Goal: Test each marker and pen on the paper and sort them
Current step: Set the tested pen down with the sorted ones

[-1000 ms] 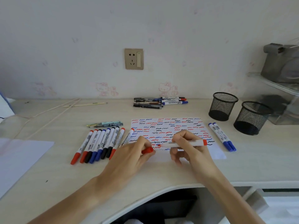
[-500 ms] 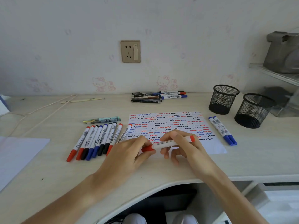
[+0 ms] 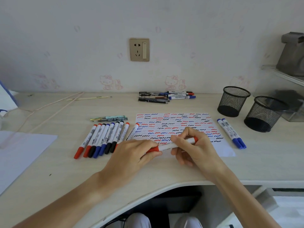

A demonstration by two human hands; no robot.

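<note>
Both hands are on one red marker [image 3: 172, 144] just above the paper [image 3: 174, 122], near the tabletop's [image 3: 271, 162] front edge: left hand [image 3: 131, 155] pinches the capped end, right hand [image 3: 194, 147] wraps the barrel. A marker row [image 3: 103, 139] lies left of the paper, two blue markers [image 3: 231, 133] right, two mesh cups [image 3: 248, 108] toward the back right corner.

A sheet of paper [image 3: 181, 122] lies mid-desk [image 3: 49, 170], with a row of markers [image 3: 105, 139] just left of it and two markers [image 3: 231, 133] side by side just right. Behind the paper, near the wall, lies a pile of pens [image 3: 164, 97]; two mesh pen cups [image 3: 233, 101] stand at the right rear. Both hands [image 3: 131, 155] hold one marker [image 3: 172, 144] over the paper's near edge.
</note>
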